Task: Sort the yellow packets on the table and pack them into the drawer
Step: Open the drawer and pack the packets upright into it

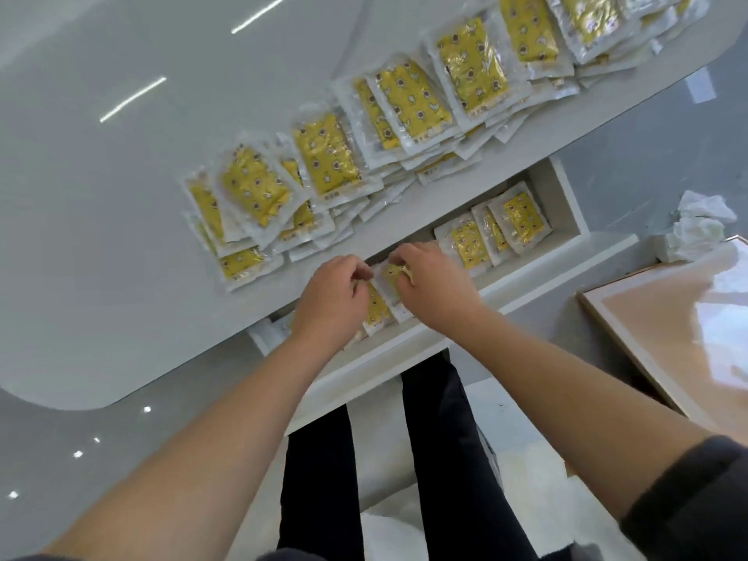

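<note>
Several stacks of yellow packets in clear wrappers lie in a row along the white table. Below the table's edge the white drawer stands pulled out. More packets lie inside it toward the right. Over the drawer's left part, my left hand and my right hand both pinch packets between fingers and thumb. The hands hide most of those packets.
The table's rounded corner is at the lower left. A peach-topped side table stands at the right, with crumpled white paper beside it. My legs in dark trousers stand below the drawer front.
</note>
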Motion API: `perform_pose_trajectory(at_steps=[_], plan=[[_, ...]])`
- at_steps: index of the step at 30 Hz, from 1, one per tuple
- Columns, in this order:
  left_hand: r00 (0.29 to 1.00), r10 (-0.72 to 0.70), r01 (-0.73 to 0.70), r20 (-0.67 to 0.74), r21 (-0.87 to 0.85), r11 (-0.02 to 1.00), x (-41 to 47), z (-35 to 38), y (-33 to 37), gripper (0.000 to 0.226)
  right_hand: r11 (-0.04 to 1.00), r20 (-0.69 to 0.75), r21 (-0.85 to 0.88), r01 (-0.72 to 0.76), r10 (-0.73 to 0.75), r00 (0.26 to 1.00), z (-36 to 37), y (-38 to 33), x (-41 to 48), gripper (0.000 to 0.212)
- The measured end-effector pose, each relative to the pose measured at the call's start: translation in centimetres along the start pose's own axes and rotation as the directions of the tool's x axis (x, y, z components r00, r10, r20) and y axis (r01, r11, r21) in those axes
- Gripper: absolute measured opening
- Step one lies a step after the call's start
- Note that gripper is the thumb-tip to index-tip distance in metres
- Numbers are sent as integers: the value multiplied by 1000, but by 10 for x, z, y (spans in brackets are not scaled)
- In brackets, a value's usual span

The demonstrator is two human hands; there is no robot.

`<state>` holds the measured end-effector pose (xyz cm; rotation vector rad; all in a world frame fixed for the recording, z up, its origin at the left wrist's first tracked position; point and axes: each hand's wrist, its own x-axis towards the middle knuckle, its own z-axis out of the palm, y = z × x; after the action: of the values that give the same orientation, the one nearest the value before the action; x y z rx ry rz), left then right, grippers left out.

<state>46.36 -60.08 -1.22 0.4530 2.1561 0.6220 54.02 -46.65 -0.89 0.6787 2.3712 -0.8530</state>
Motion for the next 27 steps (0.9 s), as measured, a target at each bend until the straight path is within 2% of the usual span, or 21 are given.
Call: perform_pose_trajectory(at_steps=[3,6,10,12,15,18,22,24,27], plan=[[986,-106,91,-130,-112,990,-13,-46,-20,18,992,-85,126,7,3,996,4,-51,-1,28],[947,-231,180,-223,-226,957,-11,-83,-46,19,970,-159,243,-34,74,985,9,-95,11,28],[912,-289,198,-292,-304,932,8,-114,-65,34,954,-332,298,0,104,937,12,-140,36,31],[907,-319,220,-276,-336,916,23,-120,-65,45,959,-373,283,-8,118,920,10,-151,47,38],[893,-415,292,-176,-475,830,40,-125,-63,53,972,-330,218,-94,164,930,7,-159,60,44],[858,-493,336,-146,-567,752,51,-126,-64,53,961,-227,201,-191,235,945,8,-161,68,44],[819,-572,401,-40,-673,621,64,-129,-70,46,965,-173,145,-220,244,954,11,-162,69,46],[824,-565,410,-40,-646,644,68,-131,-72,22,969,-183,105,-225,241,953,14,-163,68,44],[839,-543,403,-32,-635,659,73,-132,-70,23,976,-203,50,-214,219,954,18,-163,65,40]])
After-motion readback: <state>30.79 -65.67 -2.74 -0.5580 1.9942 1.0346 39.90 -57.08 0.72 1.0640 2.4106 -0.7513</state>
